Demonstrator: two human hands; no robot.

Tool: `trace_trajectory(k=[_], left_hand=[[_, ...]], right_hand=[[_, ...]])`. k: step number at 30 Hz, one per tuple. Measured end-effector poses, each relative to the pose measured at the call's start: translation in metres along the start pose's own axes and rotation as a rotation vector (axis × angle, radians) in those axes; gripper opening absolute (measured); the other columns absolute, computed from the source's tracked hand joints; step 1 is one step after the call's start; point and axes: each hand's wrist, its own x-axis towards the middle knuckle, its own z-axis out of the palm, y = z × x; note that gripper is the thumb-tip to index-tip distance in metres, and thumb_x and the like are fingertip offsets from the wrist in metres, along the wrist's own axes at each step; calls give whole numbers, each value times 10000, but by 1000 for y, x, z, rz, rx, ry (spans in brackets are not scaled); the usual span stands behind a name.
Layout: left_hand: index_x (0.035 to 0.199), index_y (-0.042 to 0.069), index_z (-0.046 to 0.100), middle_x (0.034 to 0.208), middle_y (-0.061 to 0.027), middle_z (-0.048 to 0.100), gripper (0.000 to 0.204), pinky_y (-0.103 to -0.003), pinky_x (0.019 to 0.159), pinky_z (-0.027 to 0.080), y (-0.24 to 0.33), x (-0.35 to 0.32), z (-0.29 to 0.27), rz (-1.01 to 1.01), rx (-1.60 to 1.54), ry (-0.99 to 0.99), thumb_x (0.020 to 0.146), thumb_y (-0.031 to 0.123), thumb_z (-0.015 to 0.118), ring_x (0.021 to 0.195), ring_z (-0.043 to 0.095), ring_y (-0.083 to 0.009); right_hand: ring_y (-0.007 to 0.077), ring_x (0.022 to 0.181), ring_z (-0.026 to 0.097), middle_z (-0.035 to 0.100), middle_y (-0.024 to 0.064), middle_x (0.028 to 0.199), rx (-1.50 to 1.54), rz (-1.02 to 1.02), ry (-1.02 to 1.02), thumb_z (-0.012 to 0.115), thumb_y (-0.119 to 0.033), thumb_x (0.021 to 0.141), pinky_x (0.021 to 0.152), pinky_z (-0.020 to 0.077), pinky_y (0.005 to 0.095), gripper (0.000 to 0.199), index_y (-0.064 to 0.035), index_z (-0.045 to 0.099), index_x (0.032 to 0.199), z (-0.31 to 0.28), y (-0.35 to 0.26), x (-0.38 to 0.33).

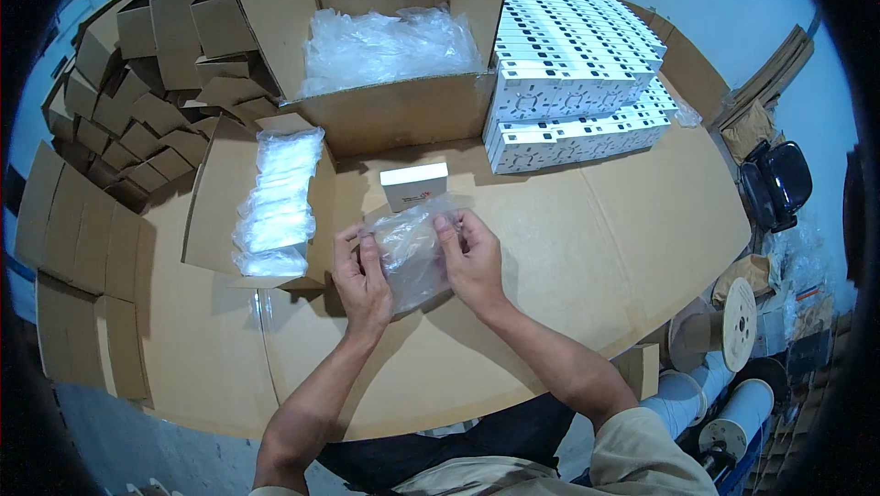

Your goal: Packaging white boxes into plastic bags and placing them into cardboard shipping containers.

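Between my two hands a clear plastic bag [411, 262] is stretched above the cardboard-covered table. My left hand [362, 278] pinches its left edge near the top, and my right hand [473, 256] grips the upper right corner between thumb and fingers. The bag looks flat; whether anything lies inside cannot be made out. Just beyond it stands a small white box [414, 186], its lower part hidden behind the bag. To the left of my left hand, an open carton [215, 212] holds a row of wrapped clear plastic packets [280, 193].
At the back a large open carton [403, 115] holds loose clear bags [390, 45]. White boxes [568, 88] stand in stacked rows at the back right. Folded brown cartons [137, 111] pile up at the far left. Spools [741, 324] and a black chair [775, 184] are beyond the table's right edge.
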Motion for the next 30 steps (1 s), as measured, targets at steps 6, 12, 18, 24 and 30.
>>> trace_trajectory(k=[6,12,18,24,30], left_hand=[[1177,76,489,966,-30,582,157,-225,723,425,-5,5,-6,-77,-211,46,1069,184,525,847,500,-61],[1284,24,445,1060,-63,619,374,-232,821,461,17,4,4,-228,-471,22,1013,194,639,958,561,-93],[1233,-8,557,1058,-53,657,384,-238,779,476,1,7,-9,-421,-179,-140,990,262,683,916,587,-77],[1205,13,529,944,-45,684,359,-213,632,492,2,5,-1,-218,-322,23,962,202,714,776,621,-71],[1214,39,486,917,-101,700,523,-191,574,521,17,1,2,-157,-243,-204,815,3,823,723,654,-80]], right_hand=[[138,527,523,567,115,609,-264,-226,24,612,-158,1005,507,422,344,229,9,569,854,3,-5,-5],[177,529,580,577,132,625,-294,-237,48,591,-136,1011,522,450,346,203,9,565,872,1,-13,-5],[191,551,612,606,136,645,-301,-255,7,579,-158,1020,527,463,353,215,5,570,880,1,-8,-6],[149,569,595,590,131,646,-292,-243,96,573,-174,1026,532,458,340,221,7,580,898,-1,-5,-3],[78,653,574,654,38,705,-209,-147,-4,669,-207,986,591,471,285,214,5,664,959,-10,-6,7]])
